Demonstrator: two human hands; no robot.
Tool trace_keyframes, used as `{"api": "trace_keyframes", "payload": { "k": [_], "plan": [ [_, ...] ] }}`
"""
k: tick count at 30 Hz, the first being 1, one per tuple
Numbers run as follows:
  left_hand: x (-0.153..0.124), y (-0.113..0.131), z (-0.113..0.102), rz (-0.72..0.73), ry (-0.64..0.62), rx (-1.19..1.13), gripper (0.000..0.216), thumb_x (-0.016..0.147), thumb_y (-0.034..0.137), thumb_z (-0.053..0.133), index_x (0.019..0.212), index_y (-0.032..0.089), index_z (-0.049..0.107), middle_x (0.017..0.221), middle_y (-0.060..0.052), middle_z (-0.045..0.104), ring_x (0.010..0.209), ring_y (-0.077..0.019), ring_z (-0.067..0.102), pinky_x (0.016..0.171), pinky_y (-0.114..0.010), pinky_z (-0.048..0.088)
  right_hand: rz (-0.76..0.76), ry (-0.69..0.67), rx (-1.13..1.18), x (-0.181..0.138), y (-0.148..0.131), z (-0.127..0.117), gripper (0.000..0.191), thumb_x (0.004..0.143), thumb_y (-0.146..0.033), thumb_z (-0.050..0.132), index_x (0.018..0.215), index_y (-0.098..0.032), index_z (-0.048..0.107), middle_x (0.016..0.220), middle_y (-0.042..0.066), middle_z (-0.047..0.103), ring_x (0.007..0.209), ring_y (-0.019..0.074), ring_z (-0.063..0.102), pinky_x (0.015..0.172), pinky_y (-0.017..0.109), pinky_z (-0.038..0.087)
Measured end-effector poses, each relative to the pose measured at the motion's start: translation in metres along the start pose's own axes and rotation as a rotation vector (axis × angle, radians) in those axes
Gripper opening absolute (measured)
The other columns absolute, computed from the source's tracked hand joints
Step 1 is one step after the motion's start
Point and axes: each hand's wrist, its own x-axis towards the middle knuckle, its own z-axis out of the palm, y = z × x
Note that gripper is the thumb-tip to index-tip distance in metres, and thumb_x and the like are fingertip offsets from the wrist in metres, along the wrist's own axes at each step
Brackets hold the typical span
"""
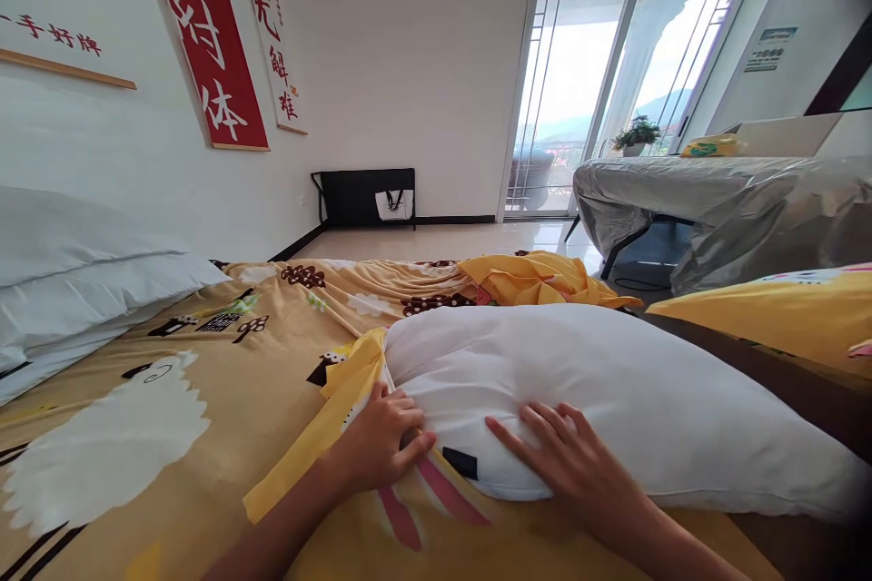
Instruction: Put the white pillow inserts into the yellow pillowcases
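Observation:
A plump white pillow [613, 390] lies across the bed in front of me, with a small black tag near its left end. That end sits at the opening of a yellow pillowcase [306, 449], which has pink-and-white printed shapes below the pillow. My left hand [390, 438] is closed on the pillowcase's edge, beside the pillow's left end. On top of the pillow my right hand [562, 445] rests with its fingers spread, pressing on the white fabric and holding nothing.
A tan patterned sheet [232, 399] covers the bed. White pillows [102, 290] lie at the left, crumpled yellow cloth [538, 279] behind, and a yellow pillow [783, 318] at the right. Beyond stands a plastic-covered table [736, 191]; a black board [354, 197] leans on the wall.

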Motion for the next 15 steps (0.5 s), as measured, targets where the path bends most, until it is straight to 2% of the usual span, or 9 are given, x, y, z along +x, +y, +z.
{"api": "trace_keyframes", "payload": {
  "k": [3,6,10,13,15],
  "plan": [
    [0.009,0.004,0.009,0.022,0.026,0.013,0.035,0.090,0.036,0.042,0.060,0.017,0.043,0.067,0.001,0.059,0.073,-0.0152,0.053,0.079,-0.034,0.030,-0.121,-0.076,0.167,0.009,0.012,0.004,0.055,0.091,-0.013,0.038,0.144,-0.027,0.032,0.086,0.002,0.063,0.080,0.0153,0.055,0.077,0.029,0.040],
    [0.022,0.011,0.017,0.012,0.101,-0.020,0.038,0.088,0.032,0.040,0.053,0.017,0.038,0.057,0.001,0.056,0.061,-0.0131,0.049,0.073,-0.034,0.031,-0.120,-0.133,0.259,0.023,0.009,-0.004,0.049,0.092,-0.017,0.043,0.139,-0.030,0.038,0.085,0.000,0.062,0.076,0.0127,0.055,0.069,0.025,0.039],
    [0.042,0.019,0.022,0.045,0.213,-0.016,0.040,0.084,0.028,0.037,0.046,0.017,0.032,0.047,0.000,0.051,0.053,-0.0121,0.044,0.071,-0.035,0.032,-0.128,-0.152,0.280,0.040,-0.021,-0.016,0.030,0.088,-0.023,0.051,0.118,-0.029,0.055,0.079,-0.002,0.062,0.064,0.0129,0.055,0.056,0.028,0.035],
    [0.045,0.024,0.026,0.111,0.239,0.018,0.038,0.083,0.027,0.038,0.046,0.017,0.034,0.047,0.000,0.052,0.052,-0.0122,0.043,0.071,-0.037,0.031,-0.122,-0.139,0.295,0.042,-0.047,-0.007,0.010,0.086,-0.026,0.052,0.091,-0.024,0.061,0.075,-0.001,0.063,0.058,0.0131,0.052,0.052,0.030,0.032],
    [0.040,0.024,0.031,0.148,0.227,0.016,0.036,0.081,0.027,0.040,0.047,0.017,0.035,0.048,0.000,0.053,0.053,-0.0120,0.043,0.071,-0.037,0.031,-0.125,-0.132,0.313,0.039,-0.055,-0.002,0.009,0.085,-0.025,0.053,0.088,-0.023,0.061,0.077,0.000,0.065,0.059,0.0135,0.053,0.052,0.030,0.033]
  ]
}}
